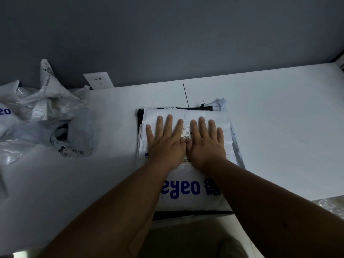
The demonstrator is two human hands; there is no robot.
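The left hand (165,146) and right hand (206,144) cover most of the shipping label (186,133) on the white mailer bag (186,116); its print is too small to read. The forearms (130,198) hide both ends of the blue lettering (186,189). The crumpled bag pile (37,118) runs off the left edge.

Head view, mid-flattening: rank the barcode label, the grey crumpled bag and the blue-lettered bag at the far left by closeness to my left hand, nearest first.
1. barcode label: on the flat bag, right beside the left hand.
2. grey crumpled bag: off to the left, clear of the hand.
3. blue-lettered bag: at the view's far left edge, beyond the grey one.
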